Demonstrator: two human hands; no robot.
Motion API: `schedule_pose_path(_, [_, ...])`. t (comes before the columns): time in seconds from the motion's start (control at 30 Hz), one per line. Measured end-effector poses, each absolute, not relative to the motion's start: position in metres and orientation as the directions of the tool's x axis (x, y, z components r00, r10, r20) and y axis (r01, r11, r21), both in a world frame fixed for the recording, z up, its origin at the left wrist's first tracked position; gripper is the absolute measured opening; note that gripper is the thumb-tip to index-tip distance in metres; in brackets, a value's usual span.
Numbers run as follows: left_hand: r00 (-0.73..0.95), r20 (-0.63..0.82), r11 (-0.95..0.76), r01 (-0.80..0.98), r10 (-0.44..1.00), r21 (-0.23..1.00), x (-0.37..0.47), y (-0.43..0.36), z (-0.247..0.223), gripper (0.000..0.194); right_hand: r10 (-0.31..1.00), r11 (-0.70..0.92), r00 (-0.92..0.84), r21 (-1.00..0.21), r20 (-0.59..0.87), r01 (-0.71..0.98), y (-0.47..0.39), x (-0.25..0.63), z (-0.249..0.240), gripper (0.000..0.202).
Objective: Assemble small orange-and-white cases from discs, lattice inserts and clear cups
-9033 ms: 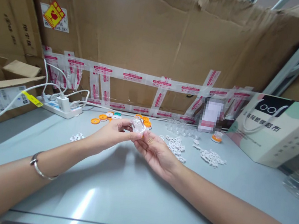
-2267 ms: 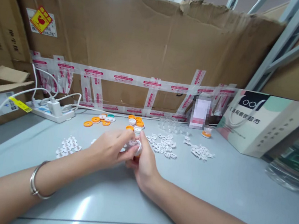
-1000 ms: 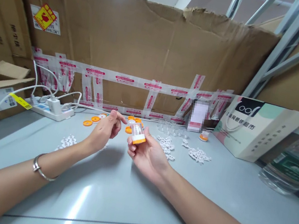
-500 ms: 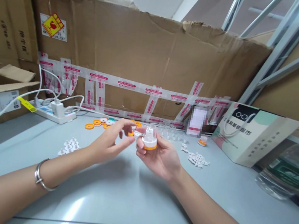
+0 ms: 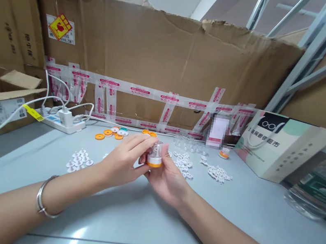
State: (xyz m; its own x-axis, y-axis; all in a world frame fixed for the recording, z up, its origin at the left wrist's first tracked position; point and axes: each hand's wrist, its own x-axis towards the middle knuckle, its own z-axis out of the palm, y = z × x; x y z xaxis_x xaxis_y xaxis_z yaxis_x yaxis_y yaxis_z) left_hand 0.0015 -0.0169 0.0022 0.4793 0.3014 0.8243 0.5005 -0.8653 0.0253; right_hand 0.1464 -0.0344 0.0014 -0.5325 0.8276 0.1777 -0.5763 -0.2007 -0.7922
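The clear cup [image 5: 155, 150], seated on a white-and-orange base [image 5: 154, 163], was held nearly upright above the table [image 5: 121, 219] by the right hand [image 5: 172, 179], closed between thumb and fingers. The left hand [image 5: 128, 156] was half curled about its left side; whether it gripped or merely touched could not be told. It was judged that the cup could be skewed on its base by uneven pressure, or dropped if the right thumb slipped. White pegs [image 5: 79, 161], beyond the left forearm [image 5: 78, 180], could be scattered by a lowered arm.
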Motion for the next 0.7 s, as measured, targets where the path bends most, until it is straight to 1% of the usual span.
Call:
schedule_pose_path(0.07, [0.49, 0.832, -0.861, 0.508, 0.26, -0.031, 0.001, -0.018, 0.002, 0.053, 0.827, -0.175, -0.521, -0.784, 0.211, -0.595, -0.034, 0.145, -0.002, 0.043])
schedule_pose_path(0.13, [0.491, 0.839, -0.857, 0.512, 0.235, -0.059, 0.001, -0.019, 0.002, 0.053, 0.829, -0.145, -0.505, -0.781, 0.239, -0.608, -0.035, 0.143, -0.004, 0.044])
schedule_pose_path(0.27, [0.474, 0.846, -0.853, 0.521, 0.245, -0.045, 0.004, -0.021, 0.003, 0.051, 0.845, -0.084, -0.465, -0.795, 0.262, -0.601, -0.036, 0.141, -0.006, 0.047])
schedule_pose_path(0.37, [0.482, 0.839, -0.857, 0.514, 0.253, -0.037, 0.004, -0.019, 0.002, 0.05, 0.857, -0.085, -0.451, -0.794, 0.251, -0.602, -0.035, 0.139, -0.007, 0.047])
schedule_pose_path(0.43, [0.509, 0.818, -0.863, 0.504, 0.269, -0.03, 0.004, -0.016, 0.0, 0.049, 0.885, -0.111, -0.419, -0.779, 0.205, -0.617, -0.034, 0.138, -0.008, 0.045])
schedule_pose_path(0.53, [0.586, 0.747, -0.881, 0.473, 0.314, 0.0, 0.0, -0.013, 0.001, 0.049, 0.942, -0.155, -0.329, -0.785, 0.065, -0.599, -0.03, 0.139, -0.01, 0.046])
schedule_pose_path(0.63, [0.675, 0.625, -0.892, 0.445, 0.393, 0.081, -0.005, -0.013, 0.007, 0.05, 0.957, -0.213, -0.281, -0.834, -0.073, -0.51, -0.026, 0.143, -0.012, 0.044])
schedule_pose_path(0.7, [0.717, 0.568, -0.895, 0.438, 0.404, 0.083, -0.007, -0.014, 0.011, 0.039, 0.938, -0.271, -0.318, -0.864, -0.138, -0.423, -0.026, 0.143, -0.014, 0.037])
